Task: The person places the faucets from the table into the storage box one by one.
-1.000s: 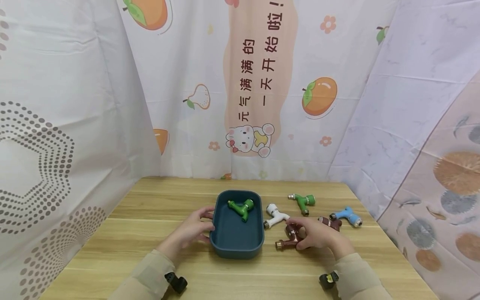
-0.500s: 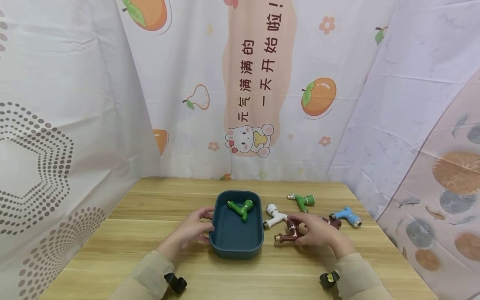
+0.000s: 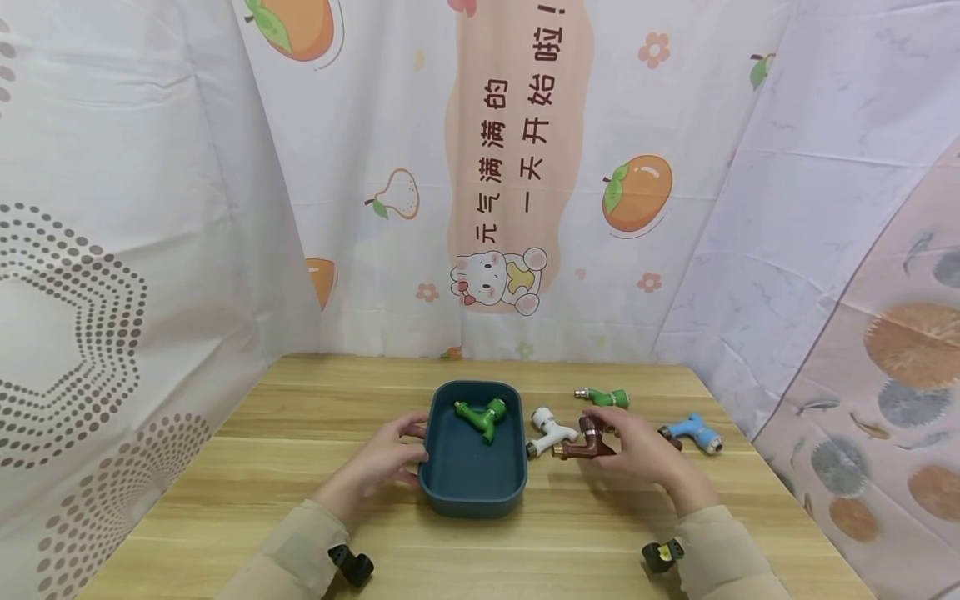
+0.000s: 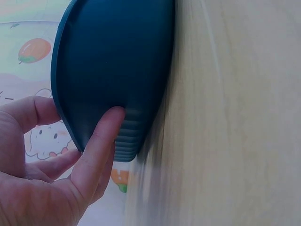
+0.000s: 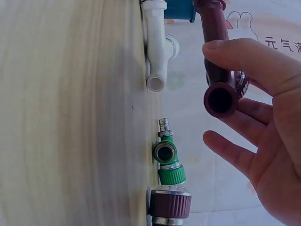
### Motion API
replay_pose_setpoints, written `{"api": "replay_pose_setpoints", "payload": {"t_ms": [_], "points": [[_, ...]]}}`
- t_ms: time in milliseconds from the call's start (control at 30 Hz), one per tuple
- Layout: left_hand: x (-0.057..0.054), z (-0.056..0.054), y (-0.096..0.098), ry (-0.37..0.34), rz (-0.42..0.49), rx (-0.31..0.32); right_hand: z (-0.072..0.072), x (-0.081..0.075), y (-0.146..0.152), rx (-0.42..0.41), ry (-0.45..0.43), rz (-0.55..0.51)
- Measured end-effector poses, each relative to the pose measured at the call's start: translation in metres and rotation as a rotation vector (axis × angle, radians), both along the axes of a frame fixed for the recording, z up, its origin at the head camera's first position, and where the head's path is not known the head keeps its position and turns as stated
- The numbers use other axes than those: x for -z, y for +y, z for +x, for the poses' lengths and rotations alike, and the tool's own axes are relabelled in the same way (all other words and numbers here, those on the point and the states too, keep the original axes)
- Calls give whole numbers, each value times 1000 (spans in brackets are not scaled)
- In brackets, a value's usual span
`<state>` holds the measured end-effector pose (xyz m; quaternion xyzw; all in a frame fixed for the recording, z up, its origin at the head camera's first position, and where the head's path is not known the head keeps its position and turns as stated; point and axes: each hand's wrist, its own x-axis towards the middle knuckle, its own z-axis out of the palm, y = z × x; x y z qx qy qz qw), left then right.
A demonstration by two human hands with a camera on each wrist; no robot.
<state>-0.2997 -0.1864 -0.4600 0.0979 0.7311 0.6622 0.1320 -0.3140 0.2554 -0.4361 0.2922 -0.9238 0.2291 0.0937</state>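
Note:
In the head view, my left hand [image 3: 386,458] rests its fingertips on the left side of a dark blue rectangular tub [image 3: 474,507]. The left wrist view shows those fingers against the tub's outer wall [image 4: 113,61] and at its rim. Inside the tub lies a green faucet [image 3: 483,418] with a brass end. My right hand [image 3: 641,450] holds a maroon faucet [image 3: 588,442] off the table, between thumb and fingers; the right wrist view shows its open pipe end [image 5: 221,100] toward the camera. A white faucet [image 3: 553,433] lies between the tub and this hand.
Beyond the right hand are another green faucet [image 3: 609,397] and a light blue faucet [image 3: 693,433] on the wooden table [image 3: 300,417]. A second maroon faucet [image 5: 170,205] is mostly hidden behind the hand in the head view. Printed curtains hang behind and at both sides.
My right hand has raised the maroon faucet from the table and moved slightly away from me, covering part of the far green faucet. The left hand and tub stay in place.

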Motion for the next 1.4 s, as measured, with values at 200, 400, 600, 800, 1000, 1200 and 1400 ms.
{"api": "replay_pose_setpoints", "payload": {"t_ms": [200,400,600,800,1000,1200,1400], "points": [[0,-1,0,-3,-4,-6,1,-6,2,7,75,-36],[-2,-2,1,-3,-5,-5,1,-11,4,28,106,-92],[-2,-1,1,-4,-9,-7,-1,-13,7,19,150,-131],[-1,-1,0,2,-15,-9,-2,-12,8,20,163,-139],[-1,-1,-1,3,-17,-6,-1,-12,7,27,160,-136],[-2,0,0,1,-15,-4,-1,-13,6,51,142,-115],[-2,0,1,0,-13,-4,-1,-14,3,67,138,-108]]}}
